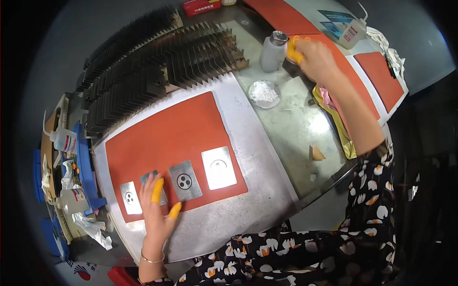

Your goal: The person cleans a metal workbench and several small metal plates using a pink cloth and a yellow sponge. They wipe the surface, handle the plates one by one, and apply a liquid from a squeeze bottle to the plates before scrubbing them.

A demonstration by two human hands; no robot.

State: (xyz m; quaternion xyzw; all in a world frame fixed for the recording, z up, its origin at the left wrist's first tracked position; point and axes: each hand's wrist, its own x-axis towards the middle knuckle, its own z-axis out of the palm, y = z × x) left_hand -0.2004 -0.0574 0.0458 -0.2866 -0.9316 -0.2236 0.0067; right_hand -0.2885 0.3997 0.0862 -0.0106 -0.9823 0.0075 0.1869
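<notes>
Four-cornered silver metal plates lie in a row on a red-brown mat [167,128]. My left hand [155,205], with yellow finger cots on two fingers, rests with fingers spread on one partly covered plate [149,177]. To its right lie a plate with a three-hole round mark [185,181] and a bright plate with a round mark [219,168]; a smaller plate [130,198] is at its left. At the far right, my right hand [312,57], also in yellow finger cots, is closed beside a translucent bottle with a metal cap [273,52]. A small pale thing shows at its fingertips, too hidden to name.
Racks of dark upright plates [200,55] fill the back left. A dish of white powder [264,94] stands on the glass table. Squeeze bottles [354,33], a blue tray [83,162] and yellow cloth [341,128] lie around the sides.
</notes>
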